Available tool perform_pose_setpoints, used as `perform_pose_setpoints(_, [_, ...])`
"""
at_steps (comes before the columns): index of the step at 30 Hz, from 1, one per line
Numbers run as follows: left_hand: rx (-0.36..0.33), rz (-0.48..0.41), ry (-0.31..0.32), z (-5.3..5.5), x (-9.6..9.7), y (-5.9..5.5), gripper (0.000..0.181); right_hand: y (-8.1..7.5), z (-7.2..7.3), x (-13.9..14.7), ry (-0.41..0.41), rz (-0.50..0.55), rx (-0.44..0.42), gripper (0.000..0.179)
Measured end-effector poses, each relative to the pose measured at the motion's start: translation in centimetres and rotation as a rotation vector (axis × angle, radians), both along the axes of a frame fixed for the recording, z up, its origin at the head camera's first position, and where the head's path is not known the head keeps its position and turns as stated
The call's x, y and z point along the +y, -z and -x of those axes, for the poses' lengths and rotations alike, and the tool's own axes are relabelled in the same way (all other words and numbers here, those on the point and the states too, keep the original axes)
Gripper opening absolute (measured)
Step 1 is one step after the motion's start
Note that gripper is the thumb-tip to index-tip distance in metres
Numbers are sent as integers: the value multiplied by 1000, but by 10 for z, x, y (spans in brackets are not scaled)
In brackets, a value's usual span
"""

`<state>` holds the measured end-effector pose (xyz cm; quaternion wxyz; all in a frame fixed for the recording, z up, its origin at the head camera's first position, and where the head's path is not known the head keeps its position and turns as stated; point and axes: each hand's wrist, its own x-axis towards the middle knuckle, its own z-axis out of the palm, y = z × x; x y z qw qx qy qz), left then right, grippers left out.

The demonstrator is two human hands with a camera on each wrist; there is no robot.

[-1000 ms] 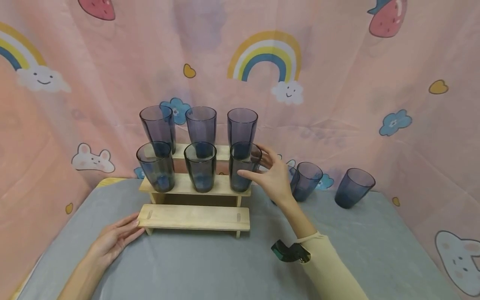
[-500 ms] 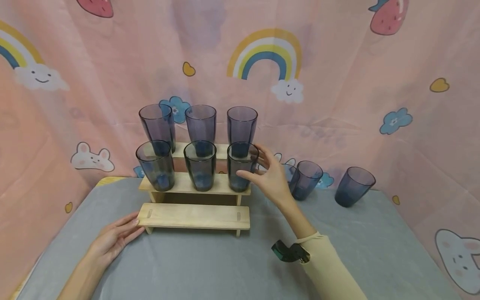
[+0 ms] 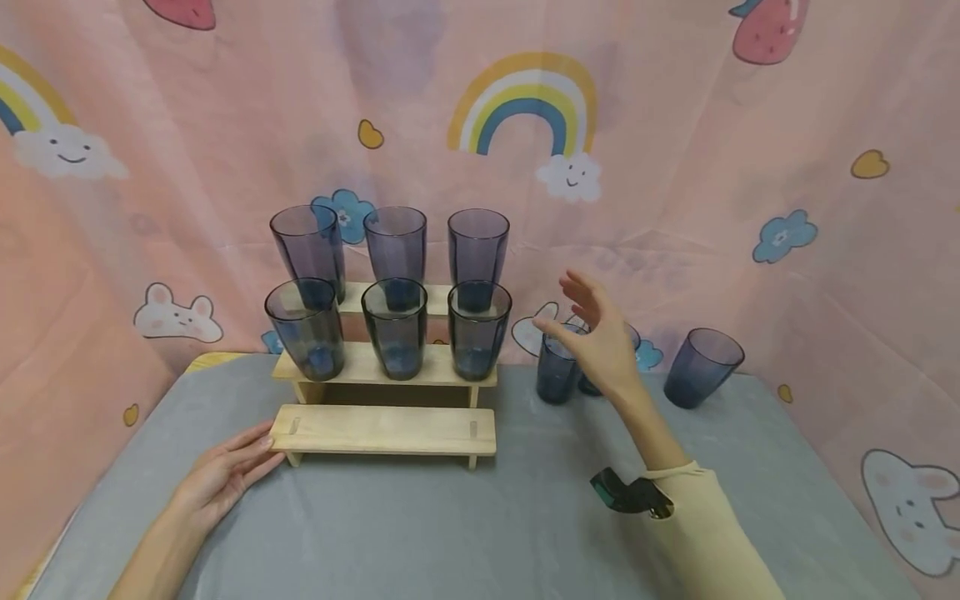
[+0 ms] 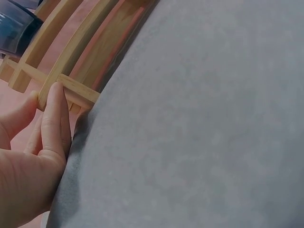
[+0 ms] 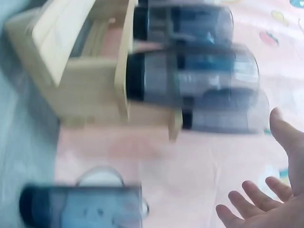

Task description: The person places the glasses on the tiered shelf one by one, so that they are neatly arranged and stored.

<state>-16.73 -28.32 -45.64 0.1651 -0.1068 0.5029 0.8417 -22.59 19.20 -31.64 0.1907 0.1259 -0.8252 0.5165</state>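
I have the left hand (image 3: 217, 481) pinching the left end of the lowest shelf (image 3: 382, 429) of the wooden stand (image 3: 356, 367), unchanged from the earlier frame. The right hand (image 3: 603, 342) has released the right-end glass (image 3: 478, 342) and shifted rightward, near the table glasses (image 3: 556, 375); I read its fingers as spread. The released glass stands on the middle shelf (image 3: 435, 367), in line with two matching glasses (image 3: 394, 337).

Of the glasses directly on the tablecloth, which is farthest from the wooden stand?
The rightmost glass. It sits apart, while the other two glasses, partly covered by the right hand in the head view, are nearer the stand.
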Motion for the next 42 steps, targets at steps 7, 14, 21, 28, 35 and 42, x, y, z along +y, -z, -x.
perform_pose_setpoints(7, [-3, -6, 8, -1, 0, 1, 26, -7, -6, 60, 149, -100, -28, 80])
perform_pose_setpoints(14, [-2, 17, 10, -3, -2, 3, 25, 0, -9, 127, 290, -187, -59, 83])
perform_pose_setpoints(21, [7, 23, 4, -3, -1, 3, 25, 16, -17, 175, 342, -120, -201, 88])
perform_pose_setpoints(28, [17, 27, -1, -2, -1, 3, 26, 50, -17, 199, 342, -173, -279, 103])
perform_pose_setpoints(35, [19, 56, 2, 0, 0, 4, 23, 78, -14, 209, 308, 12, -388, 101])
perform_pose_setpoints(42, [19, 53, -3, 0, 0, 3, 23, 91, -14, 214, 305, 53, -407, 95])
